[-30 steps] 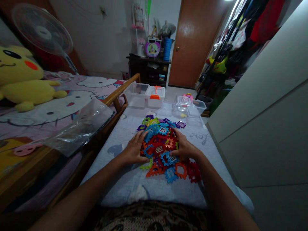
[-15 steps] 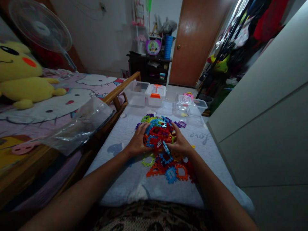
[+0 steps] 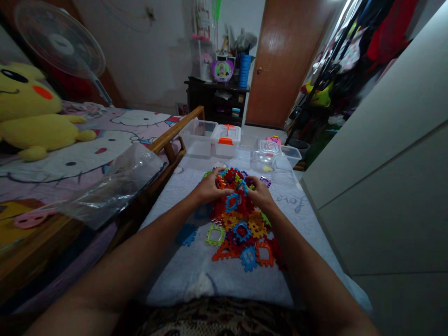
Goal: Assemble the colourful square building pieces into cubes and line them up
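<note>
In the head view, my left hand [image 3: 209,187] curls round the left side of a clump of interlocking plastic building pieces [image 3: 232,178] in red, blue, orange and green. From the opposite side, my right hand [image 3: 261,193] grips the same clump, its thumb by a light blue piece [image 3: 244,187]. My fingers hide part of the clump. Below the hands lie loose pieces, among them a blue square frame [image 3: 242,231], a green frame [image 3: 215,234], an orange frame [image 3: 264,253] and a blue window piece [image 3: 248,258]. Under my left forearm sits another blue piece [image 3: 189,234].
Clear plastic boxes [image 3: 198,137] stand at the table's far end, one with an orange-latched lid [image 3: 226,140]. A wooden bed rail [image 3: 175,130] runs along the left, with a plastic bag [image 3: 121,186] beside it. White cabinet doors [image 3: 381,163] rise on the right.
Both hands have moved forward and up with the clump, which has turned. More loose pieces show below the hands, including orange-yellow ones and a blue piece at the left.
</note>
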{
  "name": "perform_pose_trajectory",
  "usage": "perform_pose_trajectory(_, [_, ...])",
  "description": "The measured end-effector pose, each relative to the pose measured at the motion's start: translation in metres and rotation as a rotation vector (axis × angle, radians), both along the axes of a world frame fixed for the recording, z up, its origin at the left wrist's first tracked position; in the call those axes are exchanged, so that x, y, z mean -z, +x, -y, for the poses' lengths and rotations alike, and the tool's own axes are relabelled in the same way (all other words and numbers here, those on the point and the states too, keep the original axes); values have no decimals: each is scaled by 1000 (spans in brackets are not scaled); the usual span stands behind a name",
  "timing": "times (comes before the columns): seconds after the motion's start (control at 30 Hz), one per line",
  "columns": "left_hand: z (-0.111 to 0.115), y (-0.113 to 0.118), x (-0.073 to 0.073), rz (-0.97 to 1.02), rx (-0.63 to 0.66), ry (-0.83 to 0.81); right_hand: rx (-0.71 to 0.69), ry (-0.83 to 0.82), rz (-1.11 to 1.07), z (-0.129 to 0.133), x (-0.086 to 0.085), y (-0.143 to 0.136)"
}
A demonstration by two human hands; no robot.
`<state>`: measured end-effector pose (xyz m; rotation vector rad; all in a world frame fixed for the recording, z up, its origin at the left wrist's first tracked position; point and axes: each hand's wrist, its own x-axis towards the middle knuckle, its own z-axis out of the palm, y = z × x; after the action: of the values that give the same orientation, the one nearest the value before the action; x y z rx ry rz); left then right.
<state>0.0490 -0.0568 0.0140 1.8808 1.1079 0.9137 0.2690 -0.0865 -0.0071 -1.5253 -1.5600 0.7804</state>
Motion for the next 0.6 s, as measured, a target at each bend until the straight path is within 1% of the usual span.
perform_pose_trajectory(0.1, [-10, -3, -2, -124, -9, 4, 95, -83, 151, -8, -1, 8])
perform_pose_trajectory(0.17, [-14, -8, -1, -212, -28, 9, 109, -125, 249, -10, -5, 14])
perform_pose_trajectory(0.33, [-21, -31, 3, -421, -33, -25, -8, -210, 441, -9, -24, 36])
perform_pose_trajectory(0.4, [-26, -43, 5, -449, -4, -63, -26, -249, 425, -9, -31, 47])
perform_pose_trajectory(0.47, [-32, -53, 7, -439, 10, -94, -51, -278, 332, -13, -35, 56])
perform_pose_trajectory(0.53, [-41, -60, 10, -410, -27, -93, -89, -285, 242, -20, -35, 63])
perform_pose_trajectory(0.6, [-52, -61, 15, -392, -102, -48, -90, -260, 221, -32, -32, 64])
